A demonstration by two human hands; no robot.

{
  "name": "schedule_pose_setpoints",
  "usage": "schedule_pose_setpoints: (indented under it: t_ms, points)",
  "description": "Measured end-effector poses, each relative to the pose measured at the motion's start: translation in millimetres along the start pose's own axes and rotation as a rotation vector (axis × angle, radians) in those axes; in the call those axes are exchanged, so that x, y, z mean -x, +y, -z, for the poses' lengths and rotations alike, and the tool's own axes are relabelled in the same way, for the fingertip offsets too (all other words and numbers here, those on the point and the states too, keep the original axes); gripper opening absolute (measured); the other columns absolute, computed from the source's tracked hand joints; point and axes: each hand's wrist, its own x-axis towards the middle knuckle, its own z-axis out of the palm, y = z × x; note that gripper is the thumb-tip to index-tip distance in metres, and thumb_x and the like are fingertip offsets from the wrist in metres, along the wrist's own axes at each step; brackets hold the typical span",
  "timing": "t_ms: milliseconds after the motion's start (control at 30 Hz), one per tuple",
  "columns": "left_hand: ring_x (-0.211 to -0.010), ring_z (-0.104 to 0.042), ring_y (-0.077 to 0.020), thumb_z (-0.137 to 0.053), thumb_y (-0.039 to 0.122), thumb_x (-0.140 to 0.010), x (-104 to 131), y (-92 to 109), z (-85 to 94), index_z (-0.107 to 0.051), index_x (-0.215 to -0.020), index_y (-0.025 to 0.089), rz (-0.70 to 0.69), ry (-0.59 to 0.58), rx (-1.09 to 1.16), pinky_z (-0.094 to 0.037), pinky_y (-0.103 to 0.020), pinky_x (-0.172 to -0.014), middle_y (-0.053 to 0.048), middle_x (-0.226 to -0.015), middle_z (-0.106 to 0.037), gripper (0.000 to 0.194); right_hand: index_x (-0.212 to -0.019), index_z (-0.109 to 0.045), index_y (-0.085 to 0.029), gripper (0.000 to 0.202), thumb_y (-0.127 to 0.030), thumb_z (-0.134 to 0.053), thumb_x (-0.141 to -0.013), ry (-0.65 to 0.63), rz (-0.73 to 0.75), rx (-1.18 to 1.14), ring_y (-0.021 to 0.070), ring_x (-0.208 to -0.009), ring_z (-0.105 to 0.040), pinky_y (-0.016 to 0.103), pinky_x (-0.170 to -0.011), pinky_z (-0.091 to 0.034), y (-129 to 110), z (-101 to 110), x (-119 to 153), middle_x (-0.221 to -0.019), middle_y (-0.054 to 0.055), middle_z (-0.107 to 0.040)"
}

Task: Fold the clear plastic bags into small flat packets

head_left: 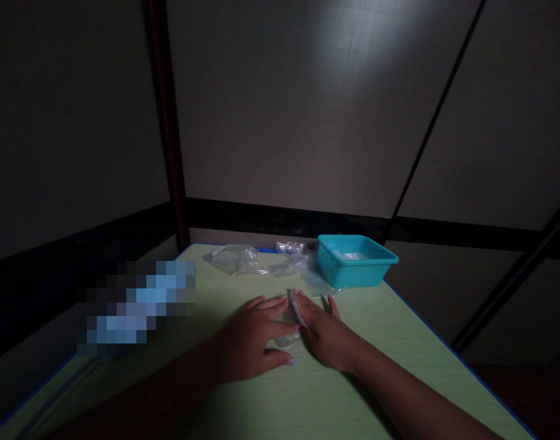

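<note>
Both hands low over the pale green table [408,360], near its middle, clear plastic piece [286,342] between them. Left hand [256,339]: palm down, fingers spread wide, thumb clearly apart from the rest; fingertips point at the right hand and reach the plastic's left side, the middle ones seeming to overlap it. Thumb tip sits just below the plastic's near edge. Right hand [330,336]: angled in from the other side, fingers mostly together and pointing away from the person, little finger split off to the right. A whitish strip [299,310], looks like an edge or fold of thin plastic, runs along the inner side of the right hand's fingers, right next to the left fingertips. Can't tell if the right fingers pinch it or only press on it; its underside is hidden. Plastic's near part shows in the gap between left fingers and right thumb, lying on the tabletop. Beyond the hands, more crumpled clear plastic [236,260] along the far edge, some of it reaching beside the teal basin [357,274]. Basin stands at the far right corner, upright, something whitish [350,255] inside. Left edge of table: pixelated bluish patch [145,305], contents unreadable. Dark panelled wall [284,122] behind, dim light.
</note>
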Motion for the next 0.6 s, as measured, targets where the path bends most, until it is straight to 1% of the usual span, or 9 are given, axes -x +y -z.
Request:
schedule_pose_setpoints:
  t_ms: [67, 100, 133, 233, 333, 400, 500, 600]
  points:
    - [-0.114, -0.045, -0.0238, -0.059, 0.039, -0.076, -4, 0, 0.9, -0.065, -0.093, 0.026, 0.055, 0.124, 0.018, -0.033, -0.039, -0.097, -0.004, -0.119, -0.056, 0.022, -0.142, -0.002, -0.022, 0.071, -0.020, -0.034, -0.078, -0.001, 0.000, 0.021, 0.0199, -0.134, -0.009, 0.054, -0.101, 0.009, 0, -1, 0, -0.147, 0.006, -0.008]
    - [-0.108, -0.048, -0.0220, -0.058, 0.035, -0.077, -5, 0, 0.7, -0.065, -0.084, 0.023, 0.088, 0.183, 0.031, -0.036, -0.036, -0.094, -0.004, -0.110, -0.060, 0.015, -0.142, -0.002, -0.021, 0.072, -0.019, -0.035, -0.077, -0.003, -0.002, 0.028, 0.0197, -0.134, -0.008, 0.054, -0.101, 0.009, 0, -1, 0, -0.147, 0.006, -0.008]
    - [-0.103, -0.050, -0.0207, -0.056, 0.032, -0.078, -7, 0, -0.1, -0.063, -0.077, 0.021, 0.121, 0.234, 0.043, -0.038, -0.035, -0.092, -0.004, -0.102, -0.061, 0.013, -0.141, -0.001, -0.022, 0.074, -0.018, -0.035, -0.076, -0.004, -0.004, 0.033, 0.0198, -0.134, -0.008, 0.055, -0.101, 0.009, 0, -1, 0, -0.147, 0.007, -0.007]
    - [-0.094, -0.051, -0.0186, -0.049, 0.029, -0.083, -10, -4, -4.9, -0.061, -0.069, 0.019, 0.206, 0.344, 0.064, -0.039, -0.033, -0.087, -0.004, -0.088, -0.061, 0.020, -0.141, -0.001, -0.025, 0.079, -0.014, -0.037, -0.072, -0.006, -0.011, 0.046, 0.0204, -0.135, -0.006, 0.057, -0.100, 0.008, -2, -1, 0, -0.147, 0.007, -0.006]
    - [-0.093, -0.049, -0.0189, -0.047, 0.031, -0.085, -11, -8, -11.3, -0.061, -0.065, 0.018, 0.269, 0.400, 0.050, -0.038, -0.033, -0.087, -0.005, -0.085, -0.061, 0.028, -0.141, -0.002, -0.029, 0.082, -0.012, -0.038, -0.069, -0.006, -0.016, 0.056, 0.0204, -0.134, -0.005, 0.058, -0.099, 0.007, -4, 0, -1, -0.147, 0.007, -0.006]
    - [-0.093, -0.049, -0.0200, -0.051, 0.033, -0.082, -12, -10, -15.9, -0.060, -0.062, 0.018, 0.317, 0.433, 0.031, -0.038, -0.034, -0.086, -0.005, -0.085, -0.060, 0.027, -0.140, -0.003, -0.031, 0.084, -0.011, -0.039, -0.067, -0.007, -0.022, 0.058, 0.0202, -0.134, -0.005, 0.059, -0.098, 0.006, -5, 0, -1, -0.147, 0.007, -0.006]
    - [-0.094, -0.048, -0.0210, -0.056, 0.032, -0.077, -14, -12, -23.1, -0.060, -0.059, 0.018, 0.387, 0.486, 0.007, -0.038, -0.034, -0.086, -0.005, -0.083, -0.060, 0.023, -0.140, -0.004, -0.032, 0.087, -0.010, -0.040, -0.064, -0.001, -0.028, 0.072, 0.0197, -0.134, -0.006, 0.060, -0.097, 0.007, -7, 0, 0, -0.147, 0.007, -0.007]
    - [-0.094, -0.047, -0.0212, -0.058, 0.032, -0.075, -18, -14, -28.6, -0.061, -0.059, 0.019, 0.419, 0.498, 0.005, -0.037, -0.034, -0.086, -0.005, -0.082, -0.060, 0.021, -0.140, -0.006, -0.032, 0.088, -0.009, -0.040, -0.061, 0.012, -0.028, 0.106, 0.0190, -0.134, -0.006, 0.059, -0.097, 0.009, -10, 0, 0, -0.147, 0.007, -0.007]
